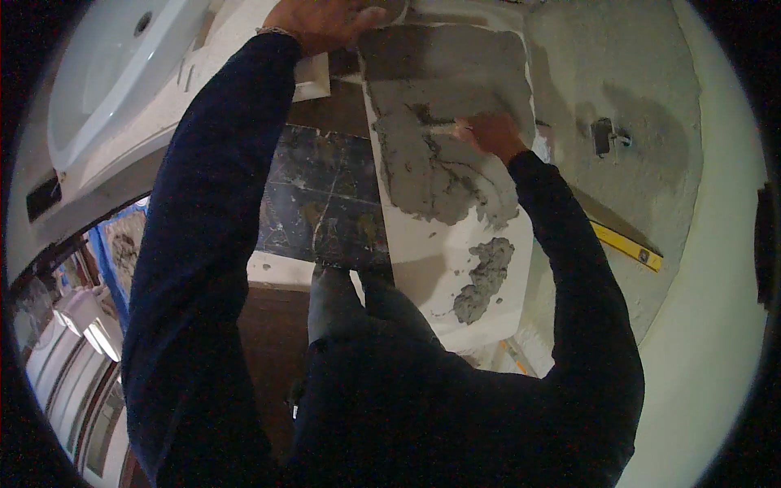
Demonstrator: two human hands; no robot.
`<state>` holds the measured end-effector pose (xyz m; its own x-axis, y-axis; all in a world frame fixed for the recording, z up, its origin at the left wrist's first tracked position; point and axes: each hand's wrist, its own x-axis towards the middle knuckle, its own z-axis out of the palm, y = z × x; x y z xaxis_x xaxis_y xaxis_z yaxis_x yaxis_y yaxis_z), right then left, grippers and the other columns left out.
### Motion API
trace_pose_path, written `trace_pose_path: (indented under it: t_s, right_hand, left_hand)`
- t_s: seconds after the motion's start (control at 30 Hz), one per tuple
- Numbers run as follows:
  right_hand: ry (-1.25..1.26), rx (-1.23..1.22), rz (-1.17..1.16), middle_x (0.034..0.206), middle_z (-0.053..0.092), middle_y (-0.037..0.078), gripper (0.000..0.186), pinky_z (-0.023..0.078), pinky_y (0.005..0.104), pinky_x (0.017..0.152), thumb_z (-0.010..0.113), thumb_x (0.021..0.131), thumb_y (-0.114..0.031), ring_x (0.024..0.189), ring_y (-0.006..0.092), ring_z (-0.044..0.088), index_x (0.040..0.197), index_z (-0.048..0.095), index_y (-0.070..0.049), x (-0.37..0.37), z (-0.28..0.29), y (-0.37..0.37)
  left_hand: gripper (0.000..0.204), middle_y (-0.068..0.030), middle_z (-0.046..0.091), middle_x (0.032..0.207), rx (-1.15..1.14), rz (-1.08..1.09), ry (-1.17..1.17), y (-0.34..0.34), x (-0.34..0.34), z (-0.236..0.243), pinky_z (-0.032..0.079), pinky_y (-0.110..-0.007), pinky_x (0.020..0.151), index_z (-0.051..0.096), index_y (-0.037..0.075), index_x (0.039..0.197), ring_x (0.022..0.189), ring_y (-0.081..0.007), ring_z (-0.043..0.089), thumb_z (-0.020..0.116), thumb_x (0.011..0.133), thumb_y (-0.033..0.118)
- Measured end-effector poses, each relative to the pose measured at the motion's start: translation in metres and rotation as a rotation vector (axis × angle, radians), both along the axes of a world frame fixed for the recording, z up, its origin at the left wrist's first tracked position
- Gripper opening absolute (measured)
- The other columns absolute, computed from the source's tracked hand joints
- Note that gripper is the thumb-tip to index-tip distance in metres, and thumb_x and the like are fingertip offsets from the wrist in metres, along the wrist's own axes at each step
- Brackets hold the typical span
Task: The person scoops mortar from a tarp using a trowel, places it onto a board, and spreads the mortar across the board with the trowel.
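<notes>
A long white panel (423,260) lies before me, its far part coated with grey mortar (455,73). A loose clump of mortar (486,281) sits on its near end. My right hand (492,134) is closed around a trowel (439,128) over the coating, and its blade is hard to make out against the grey. Cracks and ridges mark the mortar just below it. At the far left corner of the panel, my left hand (325,23) lies with its thumb stretched out. The top of the picture cuts off part of its fingers.
A white basin (98,89) stands at the far left. Dark marbled tile (321,195) lies left of the panel. On the right are a yellow spirit level (626,246) and a wall box (602,136) with wires. My legs (338,305) are close to the near edge.
</notes>
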<state>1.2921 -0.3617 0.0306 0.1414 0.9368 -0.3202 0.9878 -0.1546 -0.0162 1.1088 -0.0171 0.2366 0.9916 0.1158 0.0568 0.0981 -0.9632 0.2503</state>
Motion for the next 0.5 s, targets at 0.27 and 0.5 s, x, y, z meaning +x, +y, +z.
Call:
trace_pose_path:
  t_s: [0.27,0.5]
  right_hand:
    - [0.013,0.155,-0.732,0.093,0.067,0.02,0.039,0.051,0.0522,0.069,0.052,0.092,-0.044,0.084,0.0356,0.067,0.11,0.064,-0.012,-0.084,-0.072,-0.123]
    - [0.231,-0.049,-1.102,0.103,0.065,0.024,0.039,0.049,0.0534,0.073,0.05,0.096,-0.029,0.089,0.0418,0.064,0.128,0.051,-0.008,-0.203,-0.008,-0.185]
  left_hand:
    - [0.04,-0.0177,0.069,0.089,-0.003,0.005,0.2,-0.02,0.02,0.023,0.047,-0.05,0.081,0.071,0.007,0.09,0.081,-0.0378,0.063,0.047,0.096,0.039]
    - [0.043,-0.0177,0.068,0.093,0.125,-0.039,-0.066,0.003,-0.011,-0.014,0.046,-0.049,0.086,0.067,0.008,0.102,0.092,-0.0378,0.063,0.04,0.097,0.042]
